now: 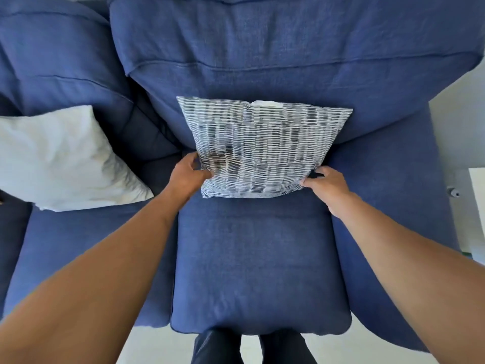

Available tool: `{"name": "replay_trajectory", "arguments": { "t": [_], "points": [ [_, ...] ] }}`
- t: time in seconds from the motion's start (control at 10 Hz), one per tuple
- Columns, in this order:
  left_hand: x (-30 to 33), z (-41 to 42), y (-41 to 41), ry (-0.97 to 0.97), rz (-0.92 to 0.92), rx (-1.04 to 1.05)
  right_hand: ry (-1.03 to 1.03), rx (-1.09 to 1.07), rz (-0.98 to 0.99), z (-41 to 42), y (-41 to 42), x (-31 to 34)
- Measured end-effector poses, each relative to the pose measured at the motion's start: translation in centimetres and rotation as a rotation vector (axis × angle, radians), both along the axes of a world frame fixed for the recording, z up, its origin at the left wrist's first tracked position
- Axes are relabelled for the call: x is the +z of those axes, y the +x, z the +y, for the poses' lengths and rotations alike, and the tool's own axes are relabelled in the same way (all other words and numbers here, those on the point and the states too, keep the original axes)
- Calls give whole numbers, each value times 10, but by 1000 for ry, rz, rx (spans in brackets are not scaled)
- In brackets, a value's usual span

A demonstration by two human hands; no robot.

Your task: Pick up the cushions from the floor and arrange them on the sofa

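Note:
A grey-and-white patterned cushion leans against the backrest of the blue sofa, resting on the right-hand seat. My left hand grips its lower left corner. At its lower right corner, my right hand pinches the edge. A plain white cushion stands on the left seat, propped against the back.
The sofa's right armrest runs beside the seat. Pale floor shows in front of the sofa, with my dark trouser legs at the bottom. A white object sits at the right edge.

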State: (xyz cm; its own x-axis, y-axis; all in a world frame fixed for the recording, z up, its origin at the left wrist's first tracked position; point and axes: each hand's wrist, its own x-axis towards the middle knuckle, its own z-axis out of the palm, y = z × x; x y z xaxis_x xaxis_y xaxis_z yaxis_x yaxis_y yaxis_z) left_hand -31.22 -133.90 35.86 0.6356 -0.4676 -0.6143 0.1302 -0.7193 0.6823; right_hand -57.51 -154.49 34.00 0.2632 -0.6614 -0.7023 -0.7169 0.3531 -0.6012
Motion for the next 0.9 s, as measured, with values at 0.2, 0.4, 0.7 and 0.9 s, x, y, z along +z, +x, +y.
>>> {"name": "replay_trajectory", "arguments": {
  "t": [0.2,0.4,0.7,0.9],
  "points": [
    [17,-28,31,-93,87,199,-45,-313,-164,-31,20,35],
    [52,-60,55,-215,17,174,-62,-324,-336,-62,49,60],
    [53,-56,50,-251,-45,330,-182,-373,-378,-53,44,55],
    [66,-24,25,-230,-69,371,-169,-357,-360,-37,15,83]
  ]
}}
